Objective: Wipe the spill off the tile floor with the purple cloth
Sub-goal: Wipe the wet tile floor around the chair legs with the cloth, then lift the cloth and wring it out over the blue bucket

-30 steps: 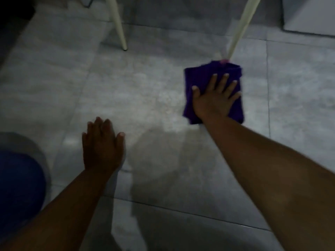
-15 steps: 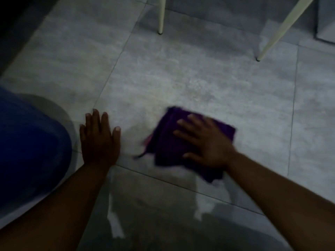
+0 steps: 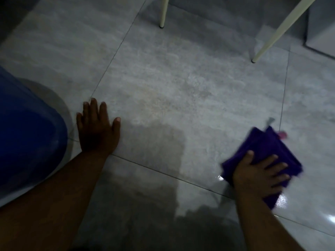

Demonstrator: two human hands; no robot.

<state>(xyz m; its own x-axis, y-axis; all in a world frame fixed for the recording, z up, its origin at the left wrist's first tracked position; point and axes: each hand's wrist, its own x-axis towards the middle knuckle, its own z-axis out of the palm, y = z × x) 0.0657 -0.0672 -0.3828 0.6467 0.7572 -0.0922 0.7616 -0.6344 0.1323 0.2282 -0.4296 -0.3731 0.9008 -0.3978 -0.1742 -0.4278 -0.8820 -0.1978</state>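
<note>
Grey tile floor fills the view, dim and mottled, with thin grout lines crossing it. Two pale chair legs stand on it: one leg at 12 o'clock, upright, and a slanted leg at 1 o'clock, its foot on the tile well apart from the cloth. A grey cabinet base sits at 2 o'clock, just beyond the slanted leg. At 9 o'clock a blue knee rests just beside the left hand, which lies flat on the tile, fingers spread, holding nothing. The right hand is at 4 o'clock, palm down with fingers splayed on the cloth, pressing it to the floor rather than clutching it. The cloth is folded, purple, blurred at its edges, with a small pink tag at its far corner; it lies across a grout line. Wet shine glints on the tile just beside the cloth at 4 and 5 o'clock. A dark shadow spreads from 6 o'clock toward the centre. Between the two hands the tile is open, as is the wide stretch from the centre up to the legs.
</note>
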